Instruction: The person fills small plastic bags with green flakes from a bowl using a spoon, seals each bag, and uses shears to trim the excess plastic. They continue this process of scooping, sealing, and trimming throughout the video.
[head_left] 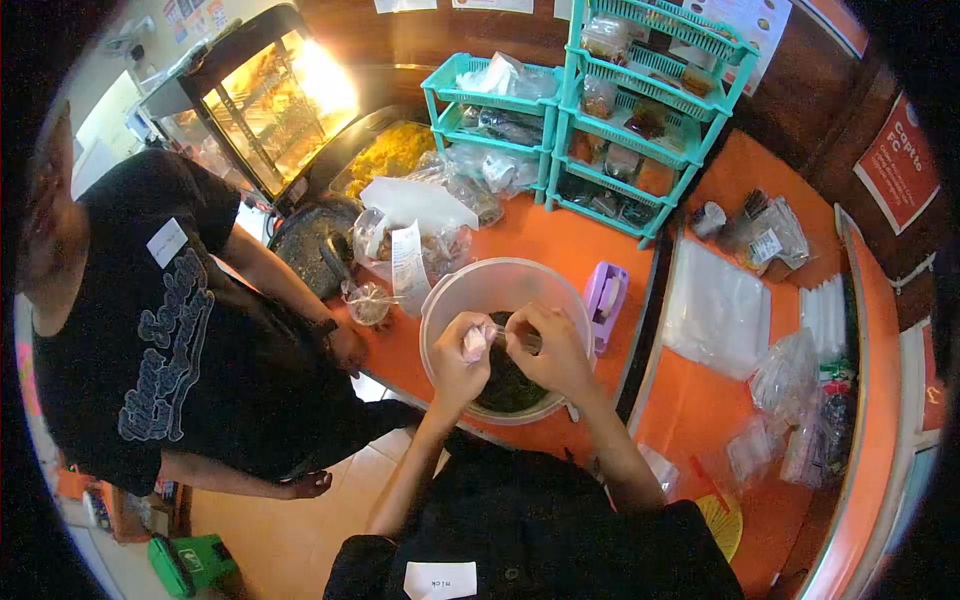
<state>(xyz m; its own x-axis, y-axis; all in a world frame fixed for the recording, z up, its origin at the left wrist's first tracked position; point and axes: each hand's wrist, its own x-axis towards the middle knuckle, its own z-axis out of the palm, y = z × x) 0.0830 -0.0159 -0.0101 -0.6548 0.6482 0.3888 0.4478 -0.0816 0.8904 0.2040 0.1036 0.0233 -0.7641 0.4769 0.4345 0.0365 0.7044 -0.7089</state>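
Both of my hands are over a large translucent tub [455,295] that holds dark green contents [510,385]. My left hand [462,355] is closed around a small whitish, pinkish bundle [475,343], perhaps plastic. Close beside it, my right hand [548,345] has its fingers pinched at a thin clear piece that spans between the hands; what exactly the fingertips hold is too small to make out. A purple tape dispenser [606,300] stands just right of the tub.
A person in black [200,330] stands at the left, one hand on the counter edge. Behind the tub are bagged food [415,245], a yellow-filled tray [390,155] and turquoise racks [610,130]. Plastic bags [717,308] lie at the right.
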